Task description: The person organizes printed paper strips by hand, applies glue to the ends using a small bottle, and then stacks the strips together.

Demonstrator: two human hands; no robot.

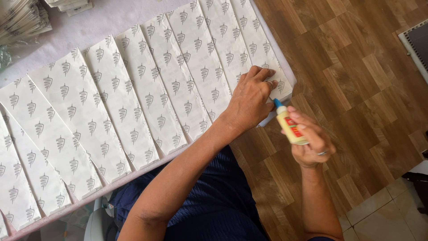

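at the far left, top corner, a stack of folded printed papers [20, 20] sits on the pale table [89, 27], with a second smaller stack [71, 5] just beside it along the top edge. across the table, a row of long white paper sheets [111, 102] lies fanned and overlapping, each printed with rows of grey cone-shaped marks; row runs from lower left up to upper right, ends reaching the table's near edge. below the edge, dark blue clothing [214, 201] over the person's lap.

left hand [252, 98] rests palm down on the rightmost sheet [263, 53], fingers stretched nearly flat and slightly spread, tips pressing the paper near its lower corner; nothing gripped. ring on one finger.

just right of it, right hand [312, 140] curled around a small yellowish glue tube [290, 127] with a blue nozzle and a red label. fingers wrapped tight on the tube body, thumb on top. nozzle points up-left, its tip close to the sheet's corner and the left hand's thumb side; contact with paper cannot be told. ring on this hand too.

right of the table, wood-pattern floor [356, 67]; pale tiles [383, 218] at the lower right corner.
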